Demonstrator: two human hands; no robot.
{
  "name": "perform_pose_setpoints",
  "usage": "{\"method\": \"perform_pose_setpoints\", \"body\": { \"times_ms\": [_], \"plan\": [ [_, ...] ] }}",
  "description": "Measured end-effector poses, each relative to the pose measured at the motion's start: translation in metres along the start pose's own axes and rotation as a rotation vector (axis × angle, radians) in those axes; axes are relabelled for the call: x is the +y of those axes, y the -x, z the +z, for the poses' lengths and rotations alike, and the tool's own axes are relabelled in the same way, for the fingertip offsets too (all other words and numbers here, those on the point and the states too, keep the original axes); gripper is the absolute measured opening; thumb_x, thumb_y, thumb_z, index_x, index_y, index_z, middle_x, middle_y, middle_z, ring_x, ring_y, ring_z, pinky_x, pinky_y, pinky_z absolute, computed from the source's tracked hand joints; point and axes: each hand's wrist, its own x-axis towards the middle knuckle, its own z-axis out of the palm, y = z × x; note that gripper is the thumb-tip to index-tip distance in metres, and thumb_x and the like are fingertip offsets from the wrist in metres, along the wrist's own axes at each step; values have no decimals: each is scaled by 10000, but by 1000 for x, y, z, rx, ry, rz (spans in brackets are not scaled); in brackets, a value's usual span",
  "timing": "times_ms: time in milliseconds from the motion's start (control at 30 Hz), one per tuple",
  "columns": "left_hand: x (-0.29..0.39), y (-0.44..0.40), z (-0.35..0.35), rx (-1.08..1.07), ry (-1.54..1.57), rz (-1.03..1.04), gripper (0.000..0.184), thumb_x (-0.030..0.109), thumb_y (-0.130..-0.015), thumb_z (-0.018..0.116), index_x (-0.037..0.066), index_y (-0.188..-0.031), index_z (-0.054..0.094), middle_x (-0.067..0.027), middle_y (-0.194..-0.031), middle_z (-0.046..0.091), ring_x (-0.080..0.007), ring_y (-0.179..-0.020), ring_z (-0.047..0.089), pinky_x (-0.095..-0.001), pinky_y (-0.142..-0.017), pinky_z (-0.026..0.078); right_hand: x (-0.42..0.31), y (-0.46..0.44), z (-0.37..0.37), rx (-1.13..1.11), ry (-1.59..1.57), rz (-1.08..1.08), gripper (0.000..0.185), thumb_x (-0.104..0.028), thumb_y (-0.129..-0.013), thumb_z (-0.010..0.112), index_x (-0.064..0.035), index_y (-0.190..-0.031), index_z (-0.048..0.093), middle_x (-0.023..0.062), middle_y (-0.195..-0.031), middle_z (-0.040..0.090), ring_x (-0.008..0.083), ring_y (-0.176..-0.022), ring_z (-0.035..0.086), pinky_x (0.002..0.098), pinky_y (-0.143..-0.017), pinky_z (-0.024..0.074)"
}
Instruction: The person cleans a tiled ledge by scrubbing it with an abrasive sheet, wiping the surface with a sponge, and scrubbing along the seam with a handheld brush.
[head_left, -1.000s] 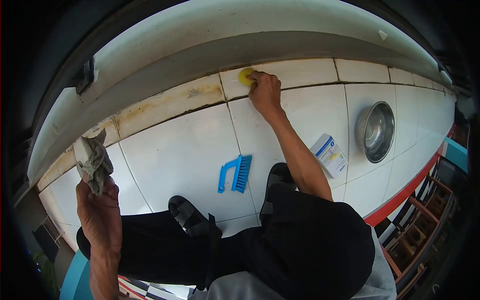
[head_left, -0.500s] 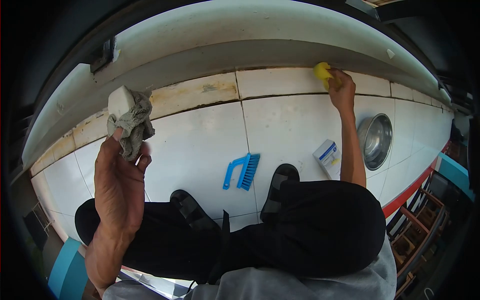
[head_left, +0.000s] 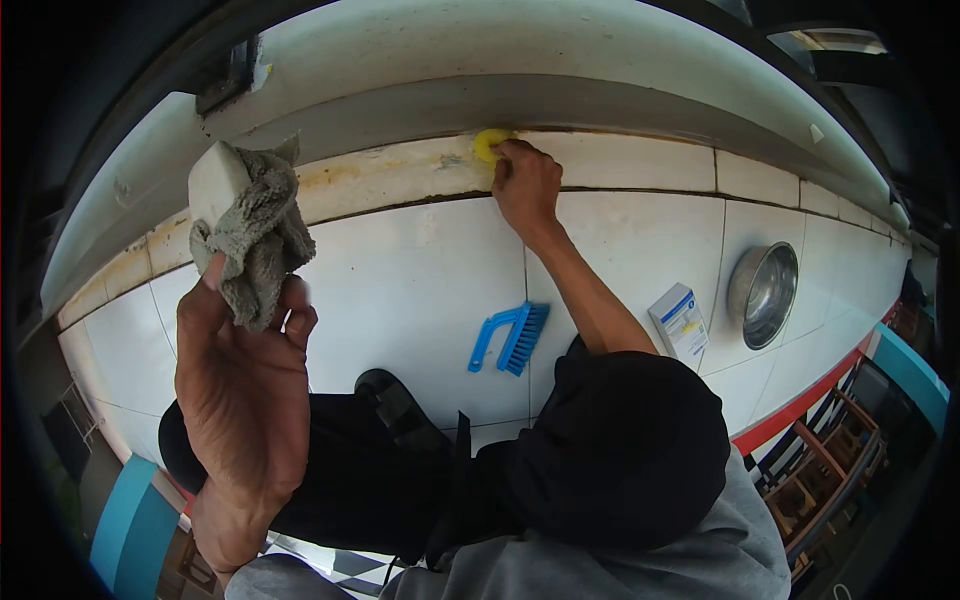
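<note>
Has swept the yellow sponge back leftward along the narrow border tiles since the previous frame, away from the side nearer the metal bowl, to the edge of the brown-stained stretch. Grips it now in the pinched fingers of the right hand, pressed against the border at the foot of the pale wall, with the forearm reaching over the white floor tiles. Keeps the left hand raised and palm up, grasping a bunched grey cloth between thumb and fingers, with a white block partly wrapped in it and jutting out at the upper left. Holds both clear of the floor, a little closer to the camera than before. Leaves a blue scrub brush lying on the tiles between the forearms, bristles toward the right and handle toward the left. Shows a white-and-blue carton lying to the right of the right forearm, just beside the bowl but apart from it. Wears a dark sandal, planted on the floor below and left of the brush.
</note>
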Motion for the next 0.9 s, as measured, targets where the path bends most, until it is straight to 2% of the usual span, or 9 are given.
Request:
{"method": "perform_pose_setpoints", "body": {
  "times_ms": [167, 300, 367, 400, 567, 700, 767, 833, 900],
  "plan": [
    [-2, 2, 7, -21, 27, 44, 381, 303, -977, 566, 28, -1239, 535, -93, -1135, 627, -201, -938, 597, -299, -810, 486, -106, -6, 92, -247, -338, -153, 97, -24, -767, 627, -19, -837, 694, 166, -808, 690, 359, -762, 653, 438, -722, 512],
    [8, 7, 1, -192, 175, 66, 307, 200, -1003, 522, -25, -1211, 515, -150, -1154, 584, -230, -958, 541, -329, -805, 445, -101, -19, 59, -341, -556, -242, 149, 3, -789, 635, 10, -929, 686, 187, -921, 692, 336, -892, 645, 398, -822, 504],
    [15, 11, -7, -198, 193, 67, 305, 196, -1000, 524, -29, -1205, 516, -152, -1157, 578, -232, -962, 534, -331, -804, 440, -67, -22, -14, -323, -536, -256, 165, 12, -793, 599, 2, -937, 680, 212, -874, 665, 372, -867, 621, 432, -824, 490],
    [18, 11, -10, -205, 212, 77, 303, 193, -998, 526, -33, -1199, 517, -154, -1160, 573, -233, -967, 527, -332, -804, 435, -41, -27, -60, -498, -391, -160, 198, 40, -863, 574, 4, -1045, 642, 147, -1098, 674, 316, -1049, 598, 390, -911, 486],
    [28, 17, -17, -221, 266, 72, 284, 177, -986, 531, -33, -1177, 518, -139, -1160, 549, -229, -979, 491, -329, -798, 424, 166, -39, -236, -270, 359, 35, 271, 51, -818, 547, -19, -1054, 659, 179, -1067, 665, 359, -1035, 602, 416, -903, 476],
    [26, 11, -19, -195, 275, 73, 297, 170, -979, 539, -25, -1200, 502, -136, -1203, 515, -219, -980, 474, -330, -799, 417, 287, -44, -278, -257, 648, 101, 270, 17, -810, 548, -41, -1042, 673, 189, -1053, 679, 364, -974, 651, 430, -859, 517],
    [25, 8, -20, -173, 271, 70, 303, 171, -979, 540, -25, -1206, 496, -135, -1199, 517, -218, -974, 472, -332, -799, 416, 288, -40, -252, -275, 548, 253, 270, 9, -803, 549, -43, -1030, 684, 197, -1009, 694, 362, -932, 667, 425, -839, 527],
    [25, 7, -19, -174, 275, 61, 305, 175, -979, 542, -25, -1205, 498, -134, -1197, 518, -218, -974, 470, -330, -799, 416, 252, -27, -213, -218, 346, 81, 266, 6, -795, 546, -37, -1007, 699, 195, -913, 706, 353, -846, 685, 419, -782, 536],
    [22, 6, -15, -178, 282, 45, 307, 179, -980, 544, -26, -1203, 499, -132, -1195, 518, -217, -973, 467, -329, -799, 415, 146, -15, -161, -309, 246, 111, 262, 12, -790, 544, -21, -997, 701, 204, -809, 688, 359, -762, 674, 432, -744, 525]
  ]
}}
